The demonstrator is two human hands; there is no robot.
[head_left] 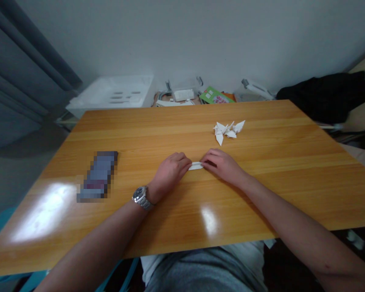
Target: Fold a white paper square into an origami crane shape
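A small folded strip of white paper (196, 166) lies on the wooden table (261, 186) between my two hands. My left hand (169, 173), with a metal watch on its wrist, has its fingers curled and pinching the strip's left end. The fingers of my right hand (222, 164) are pressed together on the strip's right end. Further back on the table, apart from both hands, lie white folded paper cranes (228, 130).
A pixelated dark flat object (97, 176) rests on the table's left side. Behind the table's far edge are a white tray (112, 96), small boxes and a green packet (214, 95). Dark cloth (325, 95) lies at the right. A curtain hangs at the left.
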